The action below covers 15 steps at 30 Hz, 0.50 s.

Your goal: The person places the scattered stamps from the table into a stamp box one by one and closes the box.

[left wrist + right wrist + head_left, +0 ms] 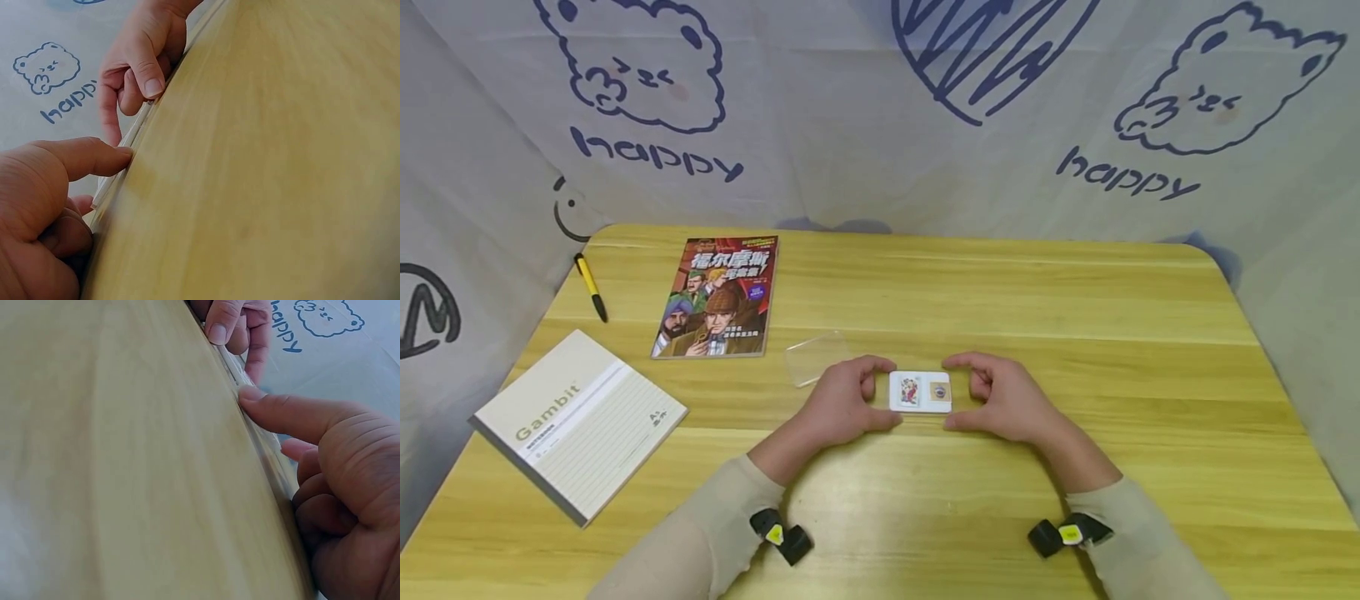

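Observation:
A shallow white plastic box (921, 409) lies flat on the table in the head view. In its left part is a small playing card (910, 391) with a colourful figure; a tan square (940, 392) with a dark round print sits in the right part. My left hand (846, 398) pinches the box's left end, thumb at the near corner and forefinger at the far one. Mirroring it, my right hand (1009, 398) grips the right end. Both wrist views show the box edge-on as a thin strip, thumbs at its near edge. A clear plastic lid (808, 357) lies beyond my left hand, partly overlapped by it.
A comic-style book (718, 300) lies at the back left of the wooden table (1000, 292). Left of it are a yellow and black pen (591, 287) and a Gambit notebook (580, 425). A white cloth with drawings (842, 108) hangs behind the table.

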Motion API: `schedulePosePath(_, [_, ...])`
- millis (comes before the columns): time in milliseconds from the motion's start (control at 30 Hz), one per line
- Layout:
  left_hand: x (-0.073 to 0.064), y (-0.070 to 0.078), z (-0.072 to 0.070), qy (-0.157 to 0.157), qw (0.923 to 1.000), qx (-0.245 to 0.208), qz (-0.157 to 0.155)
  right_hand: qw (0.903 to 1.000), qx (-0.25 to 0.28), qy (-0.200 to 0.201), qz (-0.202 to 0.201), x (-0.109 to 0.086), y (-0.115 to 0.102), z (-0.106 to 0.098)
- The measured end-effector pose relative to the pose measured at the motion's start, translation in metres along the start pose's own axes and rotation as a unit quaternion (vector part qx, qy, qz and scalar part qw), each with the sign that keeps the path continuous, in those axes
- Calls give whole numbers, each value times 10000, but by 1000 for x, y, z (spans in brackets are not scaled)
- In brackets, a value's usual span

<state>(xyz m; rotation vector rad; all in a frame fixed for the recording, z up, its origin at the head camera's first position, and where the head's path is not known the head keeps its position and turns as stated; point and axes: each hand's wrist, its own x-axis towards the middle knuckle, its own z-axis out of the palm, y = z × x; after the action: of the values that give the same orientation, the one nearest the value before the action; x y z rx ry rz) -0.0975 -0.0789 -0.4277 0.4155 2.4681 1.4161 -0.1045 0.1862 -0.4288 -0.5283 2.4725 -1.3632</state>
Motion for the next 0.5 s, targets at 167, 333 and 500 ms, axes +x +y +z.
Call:
schedulePosePath(167, [0,0,0,14,10000,-23,-32,9999,-134,-53,18,1,0,1])
schedulePosePath(333, [-2,1,-1,35,9999,-102,41,9997,-234,25,67,1,3,2])
schedulePosePath(500, [-10,-5,-16,320,9994,-127,102,9996,-272,36,70,3,5,4])
